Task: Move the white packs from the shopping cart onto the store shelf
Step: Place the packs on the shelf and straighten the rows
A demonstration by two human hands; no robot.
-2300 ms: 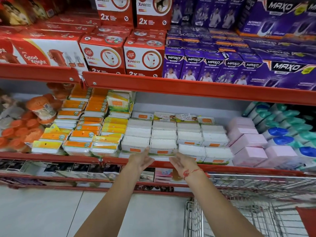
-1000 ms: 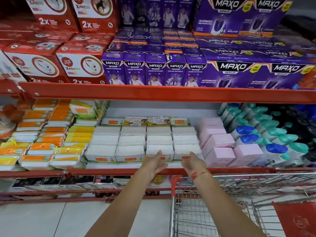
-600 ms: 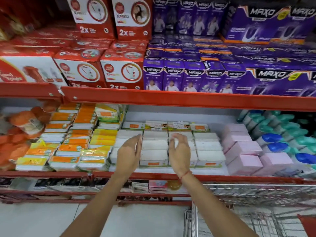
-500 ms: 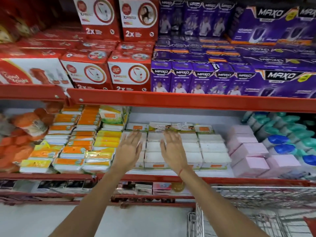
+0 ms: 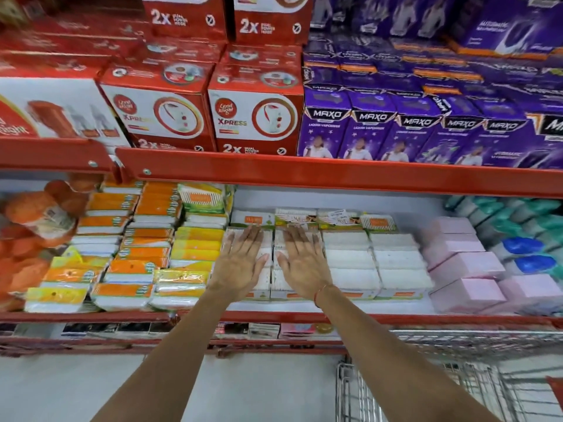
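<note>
Rows of white packs (image 5: 374, 263) with orange labels lie stacked on the middle store shelf (image 5: 304, 317). My left hand (image 5: 240, 266) lies flat, fingers spread, on top of the leftmost white stack. My right hand (image 5: 303, 263) lies flat on the stack beside it, a red thread on its wrist. Neither hand holds a pack. The wire shopping cart (image 5: 426, 388) stands at the bottom right; the part of its basket in view shows no packs.
Orange and yellow packs (image 5: 137, 257) fill the shelf's left; pink boxes (image 5: 463, 269) and blue and green capped bottles (image 5: 524, 248) its right. Red boxes (image 5: 201, 117) and purple boxes (image 5: 396, 129) sit on the shelf above. A lower shelf (image 5: 152, 330) holds dark packets.
Both hands rose from the shelf's front edge and moved onto the tops of the left white stacks, palms down. The view swung left and closer to the shelf.
</note>
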